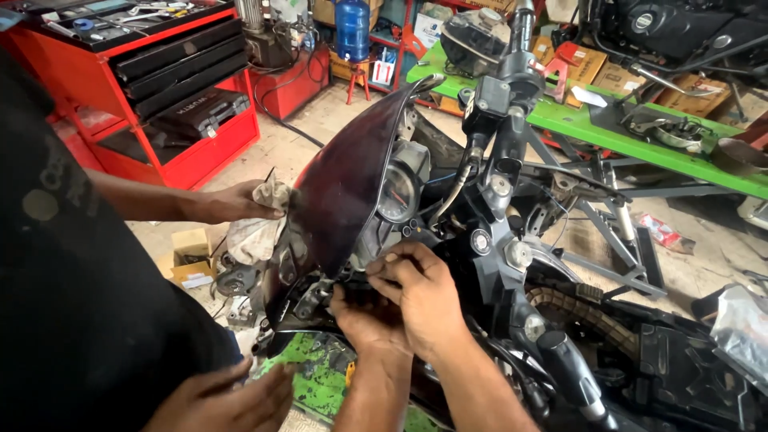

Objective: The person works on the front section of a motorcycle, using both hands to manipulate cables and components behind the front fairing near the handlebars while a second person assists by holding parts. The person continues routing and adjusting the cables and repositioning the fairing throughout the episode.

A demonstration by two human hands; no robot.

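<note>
The person's left hand (364, 316) and right hand (424, 292) meet at the grey metal bracket (316, 298) under the dark, glossy curved plastic motorcycle fairing (344, 184), near the middle of the scene. The fingers of both are curled narrow and close together. Whether they pinch a small fastener I cannot tell, as the knuckles hide it.

A small part slipping from the fingers would likely drop into the frame or onto the green lift surface (312, 384) below. The fairing could tilt and scrape the round speedometer (396, 192) if its mount comes free. Only a co-worker's hand (240, 200), to the left, steadies it, through a dirty pale rag (256, 228).

The far-left red metal tool cart (200, 152) carries loose tools in its top tray and a black plastic case (204, 112) on its lower shelf. An open cardboard box (188, 260) sits on the floor, its contents unclear. A blue water bottle (352, 28) stands far back.
</note>
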